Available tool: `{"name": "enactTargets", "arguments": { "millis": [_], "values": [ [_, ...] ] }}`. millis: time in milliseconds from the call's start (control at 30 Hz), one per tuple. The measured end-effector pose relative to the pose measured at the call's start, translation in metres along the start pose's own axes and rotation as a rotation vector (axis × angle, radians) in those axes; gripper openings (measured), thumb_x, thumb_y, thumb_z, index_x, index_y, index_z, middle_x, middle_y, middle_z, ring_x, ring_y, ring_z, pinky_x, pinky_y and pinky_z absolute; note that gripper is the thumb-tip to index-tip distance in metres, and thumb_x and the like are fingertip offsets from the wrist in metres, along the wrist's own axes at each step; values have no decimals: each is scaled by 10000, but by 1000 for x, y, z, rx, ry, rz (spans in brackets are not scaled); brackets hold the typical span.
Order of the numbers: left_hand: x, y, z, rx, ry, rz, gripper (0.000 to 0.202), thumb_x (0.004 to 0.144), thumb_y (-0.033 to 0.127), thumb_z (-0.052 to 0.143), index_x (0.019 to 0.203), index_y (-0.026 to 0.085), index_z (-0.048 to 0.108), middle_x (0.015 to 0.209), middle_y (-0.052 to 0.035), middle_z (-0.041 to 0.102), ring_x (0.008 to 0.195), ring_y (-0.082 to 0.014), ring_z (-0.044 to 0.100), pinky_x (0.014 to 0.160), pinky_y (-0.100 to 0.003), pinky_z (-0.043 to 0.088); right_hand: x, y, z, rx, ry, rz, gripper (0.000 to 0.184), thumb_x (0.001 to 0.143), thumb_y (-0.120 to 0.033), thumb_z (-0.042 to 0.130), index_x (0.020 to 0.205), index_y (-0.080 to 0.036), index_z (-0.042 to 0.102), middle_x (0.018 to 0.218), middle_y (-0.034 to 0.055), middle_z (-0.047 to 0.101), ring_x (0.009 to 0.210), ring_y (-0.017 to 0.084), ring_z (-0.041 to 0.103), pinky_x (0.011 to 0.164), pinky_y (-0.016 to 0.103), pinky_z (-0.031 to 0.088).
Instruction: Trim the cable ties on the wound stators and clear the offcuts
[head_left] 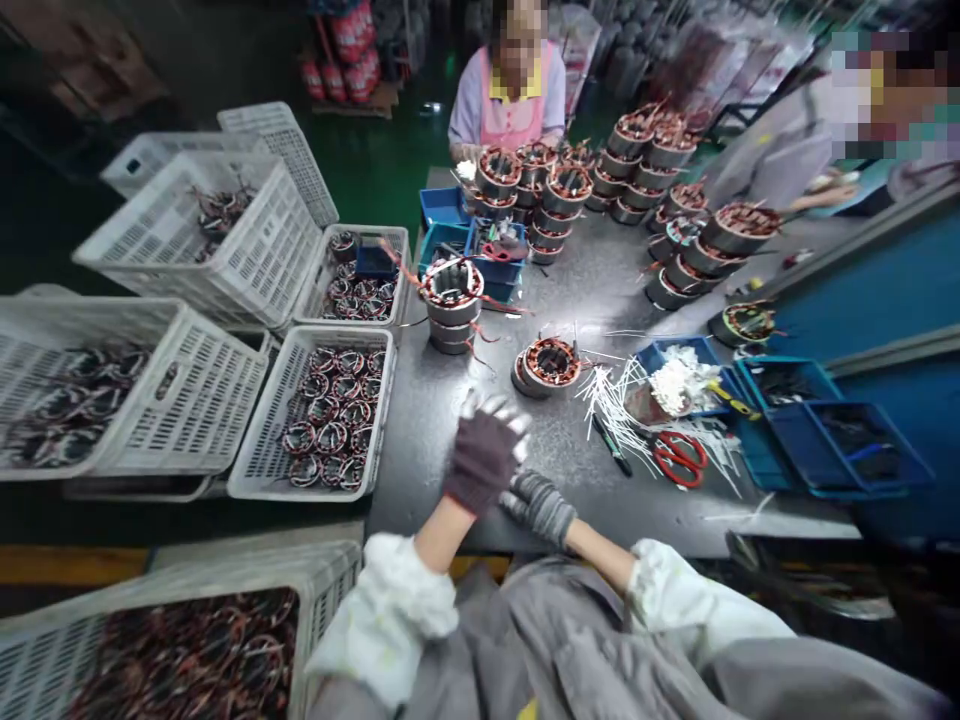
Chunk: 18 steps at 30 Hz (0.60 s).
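My left hand (pixel 484 455), in a dark knit glove with pale fingertips, is lifted over the grey table's front edge (pixel 420 500), fingers stretched upward and slightly smeared, holding nothing. My right hand (pixel 538 507), in a grey glove, lies just below and right of it, with its fingers reaching under the left wrist and hidden there. The nearest part is a stator with copper windings (pixel 551 362), lying on the table beyond both hands. A taller stack of stators (pixel 451 300) stands further back on the left.
Red-handled scissors (pixel 679 458), a dark pen-like tool (pixel 611 445) and loose white ties (pixel 619 400) lie to the right. Blue bins (pixel 817 440) line the right edge. White crates of stators (pixel 322 415) stand left. A person in a pink apron (pixel 514 100) works opposite among several stator stacks.
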<state>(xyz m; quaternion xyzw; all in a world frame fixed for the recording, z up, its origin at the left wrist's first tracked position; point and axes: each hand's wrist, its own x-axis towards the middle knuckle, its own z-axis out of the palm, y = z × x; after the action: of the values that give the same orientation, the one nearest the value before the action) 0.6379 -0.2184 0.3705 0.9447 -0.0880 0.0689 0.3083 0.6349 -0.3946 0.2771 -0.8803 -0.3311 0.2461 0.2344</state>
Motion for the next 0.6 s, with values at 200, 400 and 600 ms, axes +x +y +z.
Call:
{"name": "enactTargets", "arguments": {
  "millis": [200, 400, 600],
  "values": [
    [160, 18, 74, 287, -335, -25, 445, 991, 377, 805, 1318, 75, 834, 1376, -276, 802, 1382, -423, 717, 1427, -656, 250, -5, 57, -22, 38, 113, 128, 306, 1064, -310, 622, 1218, -257, 881, 1142, 115, 877, 1055, 269, 808, 1000, 379, 633],
    [168, -11, 72, -353, -52, -498, 438, 969, 534, 806, 1161, 143, 848, 1257, -191, 854, 1292, -389, 761, 1333, -647, 423, -5, 85, -44, 70, 395, 178, 395, 1093, -291, 521, 1276, -250, 868, 1254, 134, 863, 1192, 306, 781, 1129, 451, 611],
    [78, -12, 19, -1181, 265, -809, 988, 1048, 881, 202, 1541, 181, 696, 1534, -181, 752, 1446, -350, 712, 1176, -584, 612, 70, 94, -92, 0, 438, 140, 568, 1057, -456, 621, 1520, -145, 727, 1531, 214, 740, 1462, 398, 628, 1303, 562, 461]
  ]
}}
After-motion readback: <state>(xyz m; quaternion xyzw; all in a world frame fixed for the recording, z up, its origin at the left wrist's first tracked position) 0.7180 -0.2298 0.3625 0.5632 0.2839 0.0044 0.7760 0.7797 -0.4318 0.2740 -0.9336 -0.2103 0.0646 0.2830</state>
